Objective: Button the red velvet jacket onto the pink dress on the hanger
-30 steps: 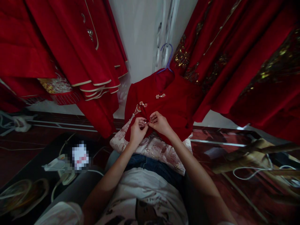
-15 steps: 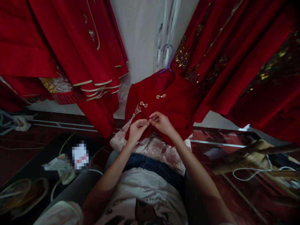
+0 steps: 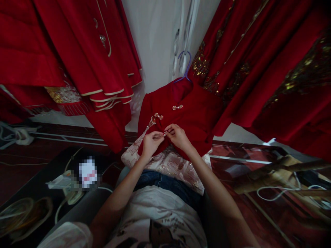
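Note:
Across my lap lies a red jacket (image 3: 191,117) on a purple hanger (image 3: 186,70), above a pale pink patterned cloth (image 3: 178,165). My left hand (image 3: 152,142) and my right hand (image 3: 178,135) meet at the jacket's front opening. Between their pinched fingertips shows a small beaded clasp (image 3: 165,133), partly hidden by the fingers. A flower-shaped clasp (image 3: 177,107) joins the jacket near the collar, and another clasp (image 3: 158,116) sits to the left. Beside that one hangs a jewelled tassel ornament (image 3: 152,121).
Red garments (image 3: 103,69) hang at the left, and sequinned red garments (image 3: 258,69) at the right. A dark stool or bench (image 3: 43,179) at left bears a power strip (image 3: 73,194), a blurred-out item and a round container (image 3: 20,217). Wooden bars (image 3: 258,179) with a white cable stand at right.
The hands stay pinched together at the same spot on the jacket, with only tiny finger movement. The whole view has shifted very slightly.

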Demonstrator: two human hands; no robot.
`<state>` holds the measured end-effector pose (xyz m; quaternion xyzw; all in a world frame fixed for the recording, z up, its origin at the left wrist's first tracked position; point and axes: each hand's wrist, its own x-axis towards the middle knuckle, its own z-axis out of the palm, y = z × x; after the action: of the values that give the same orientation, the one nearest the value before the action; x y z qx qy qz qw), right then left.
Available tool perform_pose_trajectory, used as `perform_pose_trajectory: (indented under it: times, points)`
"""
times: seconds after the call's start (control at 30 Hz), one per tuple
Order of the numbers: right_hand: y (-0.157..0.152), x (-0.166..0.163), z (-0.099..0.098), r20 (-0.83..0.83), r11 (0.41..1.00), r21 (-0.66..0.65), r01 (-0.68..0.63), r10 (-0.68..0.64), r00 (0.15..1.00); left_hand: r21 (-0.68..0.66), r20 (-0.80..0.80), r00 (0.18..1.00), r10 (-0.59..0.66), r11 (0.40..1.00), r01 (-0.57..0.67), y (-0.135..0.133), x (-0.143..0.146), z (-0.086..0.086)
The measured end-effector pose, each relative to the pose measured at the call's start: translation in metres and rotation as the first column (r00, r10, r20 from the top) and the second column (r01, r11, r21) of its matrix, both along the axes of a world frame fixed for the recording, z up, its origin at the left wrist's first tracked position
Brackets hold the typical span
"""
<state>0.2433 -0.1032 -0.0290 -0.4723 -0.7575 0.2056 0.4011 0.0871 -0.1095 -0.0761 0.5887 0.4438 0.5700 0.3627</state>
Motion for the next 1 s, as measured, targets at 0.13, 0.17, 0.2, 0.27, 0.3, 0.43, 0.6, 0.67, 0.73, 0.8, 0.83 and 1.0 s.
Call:
perform_pose_trajectory:
  times: [0.13,0.17,0.2,0.27,0.3,0.43,0.6,0.67,0.73,0.8,0.83,1.0]
  points:
    - [0.001,0.002,0.001,0.008,1.0,-0.001,-0.019,0.019,1.0,0.004,-0.07,0.997,-0.037,0.999,0.037,-0.002,0.0,0.0]
    - [0.001,0.004,0.003,0.005,0.999,-0.02,-0.029,0.029,1.0,0.011,-0.092,0.995,-0.036,0.999,0.037,-0.003,0.001,0.0]
    - [0.0,0.007,0.006,-0.006,0.998,-0.043,-0.038,0.038,0.999,0.023,-0.118,0.993,-0.019,0.999,0.022,-0.003,0.001,0.0]
    - [-0.001,0.015,0.015,-0.056,0.995,-0.092,-0.046,0.041,0.998,0.063,-0.171,0.983,0.065,0.996,-0.055,-0.006,0.001,0.0]
    - [-0.002,0.019,0.02,-0.089,0.993,-0.11,-0.045,0.035,0.995,0.09,-0.188,0.975,0.119,0.991,-0.104,-0.007,0.001,0.0]
    - [-0.009,0.037,0.043,-0.191,0.992,-0.123,-0.012,-0.012,0.982,0.196,-0.243,0.947,0.21,0.967,-0.164,-0.013,-0.004,0.006]
    - [-0.017,0.052,0.064,-0.244,0.994,-0.108,0.019,-0.045,0.969,0.249,-0.418,0.899,0.131,0.968,-0.025,-0.018,-0.009,0.012]
    - [-0.019,0.055,0.068,-0.261,0.995,-0.097,0.025,-0.049,0.964,0.259,-0.476,0.868,0.143,0.966,-0.018,-0.018,-0.009,0.012]
    - [-0.02,0.057,0.07,-0.267,0.996,-0.083,0.029,-0.05,0.962,0.272,-0.528,0.833,0.165,0.962,-0.018,-0.018,-0.008,0.012]
    - [-0.021,0.058,0.071,-0.267,0.997,-0.077,0.029,-0.049,0.963,0.279,-0.557,0.814,0.168,0.96,-0.008,-0.018,-0.008,0.011]
    - [-0.021,0.058,0.071,-0.265,0.997,-0.076,0.029,-0.048,0.963,0.275,-0.562,0.812,0.159,0.961,0.003,-0.018,-0.008,0.01]
    - [-0.019,0.058,0.069,-0.244,0.997,-0.07,0.011,-0.028,0.969,0.236,-0.541,0.835,0.099,0.971,0.038,-0.017,-0.007,0.007]
